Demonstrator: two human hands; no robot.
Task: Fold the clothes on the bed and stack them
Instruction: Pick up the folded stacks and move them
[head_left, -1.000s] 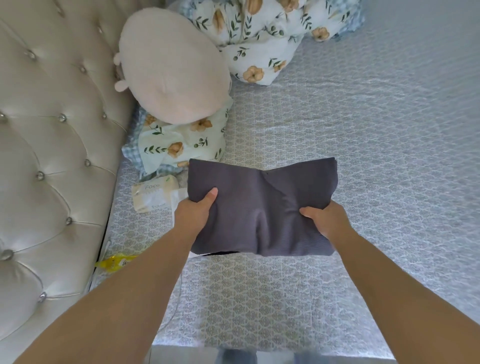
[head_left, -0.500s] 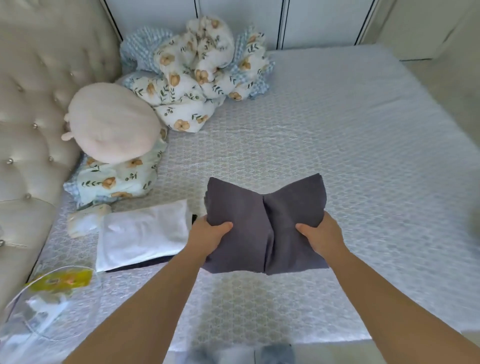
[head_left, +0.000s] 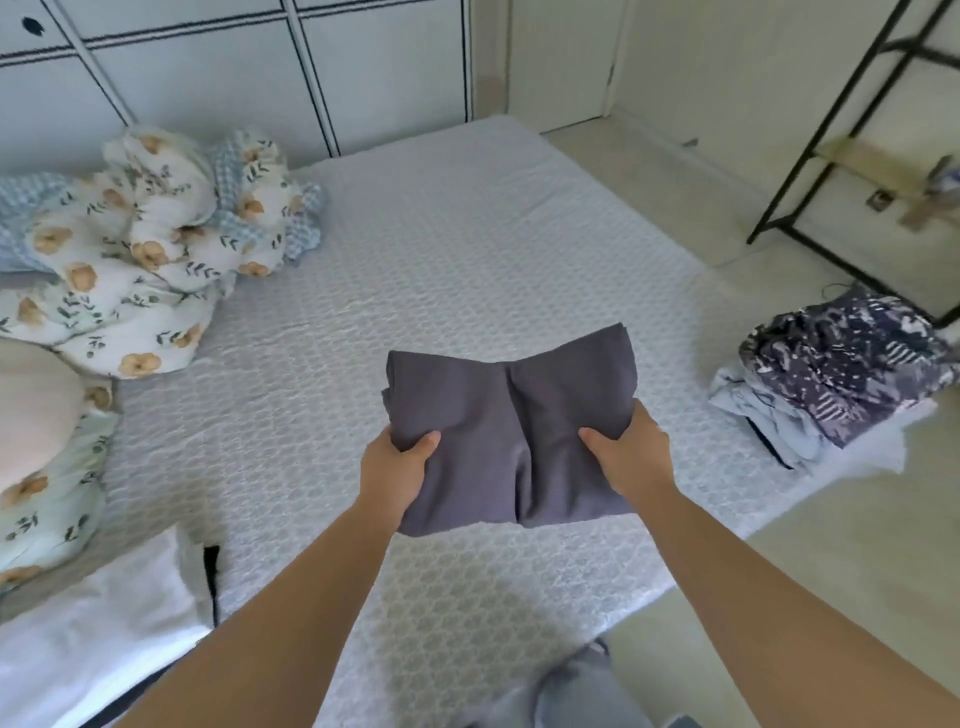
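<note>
I see a bed (head_left: 467, 270) with a pale, textured cover filling most of the frame, with white paneled wardrobe doors (head_left: 234, 67) across the top and a pale floor (head_left: 857, 545) on the right. A rumpled floral duvet (head_left: 140, 260) is heaped at the upper left of the bed. At the right edge of the bed sits a stack of clothes (head_left: 831, 374), a dark patterned piece on top of pale blue ones. A folded white garment (head_left: 93, 639) lies at the lower left. At center I hold a folded dark gray garment (head_left: 509, 431) above the bed. My left hand (head_left: 395, 473) grips its left near corner, thumb on top; my right hand (head_left: 631, 457) grips its right side the same way, both grips closed on the fabric.
</note>
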